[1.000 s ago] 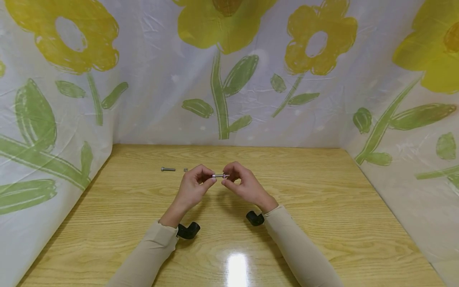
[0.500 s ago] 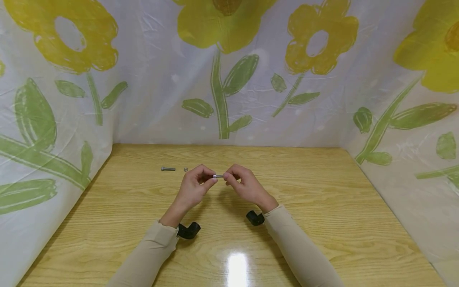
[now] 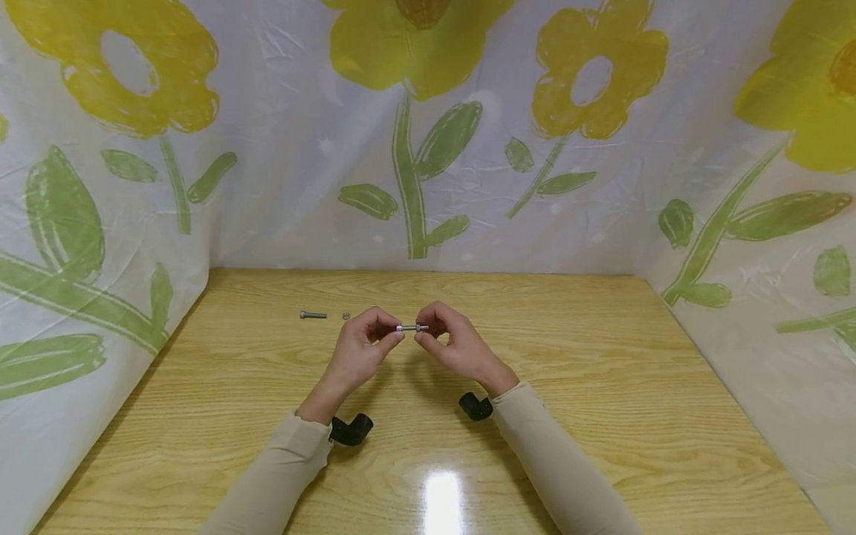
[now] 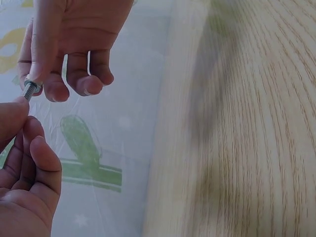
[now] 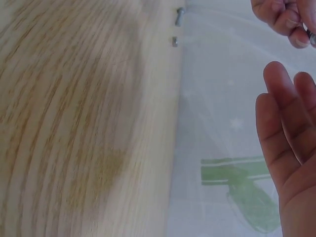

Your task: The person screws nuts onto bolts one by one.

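Note:
Above the table my left hand (image 3: 357,349) pinches a silver bolt (image 3: 409,328) by its head end between thumb and forefinger. A nut (image 3: 419,328) sits round the threaded shank toward the other end, with the bolt's tip showing past it. Thumb and forefinger of my right hand (image 3: 461,345) are curled round that nut end, one above and one below. In the left wrist view the thread (image 4: 29,91) shows between the two hands, and a thumb partly covers the nut. The right wrist view catches other fingers (image 5: 276,128) of the right hand, held loosely.
On the wooden table (image 3: 568,357), left of the hands, lie a second bolt (image 3: 313,315) and a loose nut (image 3: 345,316). Black wrist mounts (image 3: 352,429) hang under both sleeves. A flower-printed curtain (image 3: 281,186) encloses the back and sides.
My right thumb and forefinger closed over the nut half a second ago, hiding it, and now stand apart enough to show the nut and bolt tip. The left hand has hardly moved.

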Demonstrator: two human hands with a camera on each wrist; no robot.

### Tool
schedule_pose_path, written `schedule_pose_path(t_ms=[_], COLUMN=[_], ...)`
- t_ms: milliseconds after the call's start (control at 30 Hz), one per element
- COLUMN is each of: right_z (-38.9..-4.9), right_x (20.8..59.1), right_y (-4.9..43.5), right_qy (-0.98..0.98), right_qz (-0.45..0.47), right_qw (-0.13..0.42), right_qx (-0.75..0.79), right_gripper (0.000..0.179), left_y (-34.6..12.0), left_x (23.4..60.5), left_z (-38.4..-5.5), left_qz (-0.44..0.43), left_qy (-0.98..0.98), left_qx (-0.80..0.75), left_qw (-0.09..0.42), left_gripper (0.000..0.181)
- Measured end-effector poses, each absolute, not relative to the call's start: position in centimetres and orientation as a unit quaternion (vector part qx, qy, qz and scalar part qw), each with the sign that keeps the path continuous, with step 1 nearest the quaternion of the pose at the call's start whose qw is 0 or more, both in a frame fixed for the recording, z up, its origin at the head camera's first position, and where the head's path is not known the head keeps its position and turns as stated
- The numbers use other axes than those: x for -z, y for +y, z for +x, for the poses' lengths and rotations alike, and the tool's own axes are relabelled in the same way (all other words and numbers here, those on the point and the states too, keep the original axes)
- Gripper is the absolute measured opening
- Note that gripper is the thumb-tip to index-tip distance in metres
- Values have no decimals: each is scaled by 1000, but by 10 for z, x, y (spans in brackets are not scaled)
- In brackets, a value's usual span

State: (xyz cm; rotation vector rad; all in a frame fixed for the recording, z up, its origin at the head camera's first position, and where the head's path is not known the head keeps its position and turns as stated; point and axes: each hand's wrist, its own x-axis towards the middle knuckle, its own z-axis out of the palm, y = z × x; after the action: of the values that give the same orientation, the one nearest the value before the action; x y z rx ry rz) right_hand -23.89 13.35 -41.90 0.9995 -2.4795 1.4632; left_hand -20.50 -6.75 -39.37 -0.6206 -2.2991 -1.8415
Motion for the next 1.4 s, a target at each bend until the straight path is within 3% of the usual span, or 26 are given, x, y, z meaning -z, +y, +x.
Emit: schedule_pose_path(t_ms=[133,467,667,833,1167,1400], right_z=[-239,-240,-239,-239,-241,-243], right_x=[419,422,422,421,422,423], right_y=[133,134,133,133,133,133], right_qy=[-806,-815,-819,-812,-801,-809], right_qz=[337,328,317,326,369,358], right_qw=[43,40,46,49,74,70], right_qx=[-485,-476,-477,-481,-466,-461], right_gripper=[8,20,12,21,4,19], left_y=[-67,-66,-66,-66,-67,-66], left_x=[391,390,389,389,391,392], left_z=[-204,-203,-203,-203,-203,-204], left_qz=[-203,-213,-214,-210,-211,-216], left_qy=[-762,-758,-757,-759,-758,-752], left_qx=[612,613,613,613,613,619], left_qw=[63,68,70,70,69,67], left_gripper=[10,9,9,9,9,9])
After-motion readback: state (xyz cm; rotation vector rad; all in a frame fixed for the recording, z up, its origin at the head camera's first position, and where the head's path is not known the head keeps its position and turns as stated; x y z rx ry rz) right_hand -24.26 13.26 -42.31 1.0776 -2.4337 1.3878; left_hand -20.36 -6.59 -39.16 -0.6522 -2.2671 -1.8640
